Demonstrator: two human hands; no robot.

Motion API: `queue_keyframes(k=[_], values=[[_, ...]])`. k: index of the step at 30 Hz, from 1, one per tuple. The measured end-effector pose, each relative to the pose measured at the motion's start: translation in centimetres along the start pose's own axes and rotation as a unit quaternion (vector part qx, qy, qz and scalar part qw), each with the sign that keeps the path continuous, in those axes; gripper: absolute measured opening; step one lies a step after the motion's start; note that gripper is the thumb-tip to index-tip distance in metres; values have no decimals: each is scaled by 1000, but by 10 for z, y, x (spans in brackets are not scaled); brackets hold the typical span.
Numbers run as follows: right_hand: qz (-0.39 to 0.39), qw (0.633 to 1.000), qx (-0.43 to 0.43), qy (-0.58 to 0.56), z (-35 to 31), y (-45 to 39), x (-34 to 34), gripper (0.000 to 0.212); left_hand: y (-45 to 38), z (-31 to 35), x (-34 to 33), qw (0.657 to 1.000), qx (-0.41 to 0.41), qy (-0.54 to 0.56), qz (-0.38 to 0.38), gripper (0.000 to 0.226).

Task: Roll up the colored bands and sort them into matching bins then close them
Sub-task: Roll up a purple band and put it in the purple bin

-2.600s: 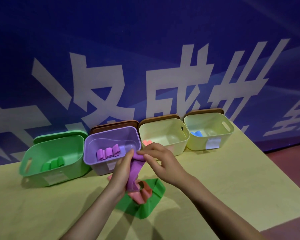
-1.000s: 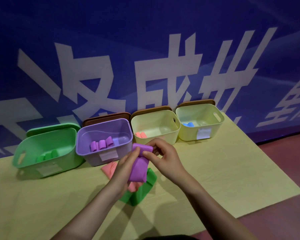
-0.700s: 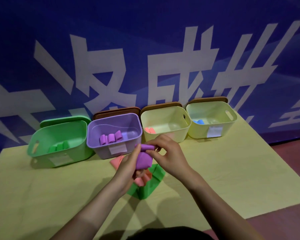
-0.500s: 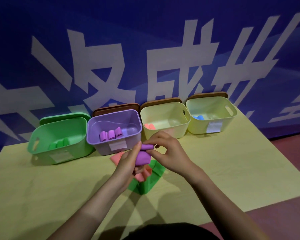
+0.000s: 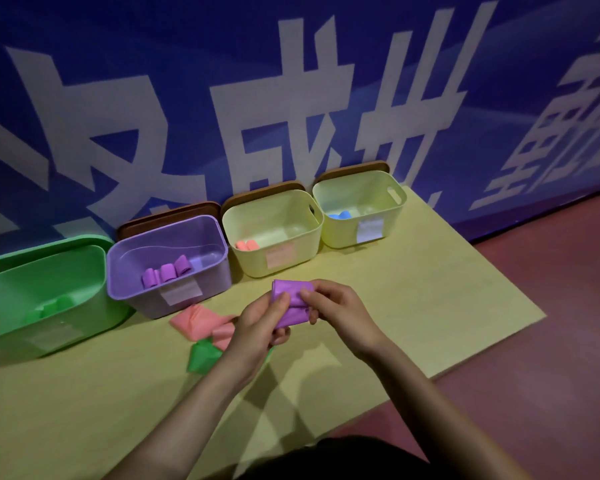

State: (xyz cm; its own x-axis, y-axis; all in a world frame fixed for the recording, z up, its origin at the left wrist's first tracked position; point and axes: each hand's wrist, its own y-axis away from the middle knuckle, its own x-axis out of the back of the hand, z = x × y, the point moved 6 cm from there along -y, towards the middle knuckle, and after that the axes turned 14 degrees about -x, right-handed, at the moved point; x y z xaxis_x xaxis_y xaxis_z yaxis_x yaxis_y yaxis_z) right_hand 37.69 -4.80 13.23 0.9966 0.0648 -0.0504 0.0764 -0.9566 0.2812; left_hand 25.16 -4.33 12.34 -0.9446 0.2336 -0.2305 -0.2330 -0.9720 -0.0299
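Observation:
Both hands hold a purple band, mostly wound into a roll, above the table. My left hand grips its lower part with the thumb on top. My right hand pinches the roll's upper right edge. Under my left hand lie a loose pink band and a green band. The purple bin holds several purple rolls. The green bin holds green rolls. Pink rolls sit in the middle pale yellow bin, blue rolls in the right one.
All bins stand open along the blue wall, their lids leaning behind them: a green lid and brown lids. The yellow table ends at the right over a red floor.
The hanging length of the purple band has been wound up into a compact roll between my hands. The view shifted, and the hands now sit further right of the purple bin.

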Motion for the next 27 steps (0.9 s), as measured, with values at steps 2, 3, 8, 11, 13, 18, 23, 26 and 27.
queue_keyframes(k=[2, 3, 8, 11, 13, 18, 23, 26, 27], values=[[18, 1000, 8, -4, 0, 4, 7, 18, 1, -6, -3, 1000, 9, -12, 15, 21], [28, 999, 16, -7, 1, 5, 10, 15, 1, -8, -3, 999, 15, -18, 27, 23], [96, 987, 96, 85, -6, 3, 8, 7, 3, -9, -1, 997, 43, -18, 59, 28], [119, 950, 192, 217, -18, 2, -2, 16, 2, -4, 5, 992, 73, 53, 88, 27], [102, 923, 246, 277, -26, -1, -9, 18, 1, 1, 12, 986, 98, 104, 89, 31], [8, 836, 335, 435, -40, -17, -32, 26, 1, 8, 32, 980, 120, 116, 113, 42], [-39, 941, 246, 229, -41, -33, -37, 35, -9, 21, 50, 983, 43, 91, 156, 20], [5, 994, 87, 63, -29, -40, -46, 36, -17, 29, 56, 983, 1, 86, 159, 19], [10, 998, 48, 44, -27, -41, -51, 43, -19, 31, 57, 984, -10, 83, 159, 19]])
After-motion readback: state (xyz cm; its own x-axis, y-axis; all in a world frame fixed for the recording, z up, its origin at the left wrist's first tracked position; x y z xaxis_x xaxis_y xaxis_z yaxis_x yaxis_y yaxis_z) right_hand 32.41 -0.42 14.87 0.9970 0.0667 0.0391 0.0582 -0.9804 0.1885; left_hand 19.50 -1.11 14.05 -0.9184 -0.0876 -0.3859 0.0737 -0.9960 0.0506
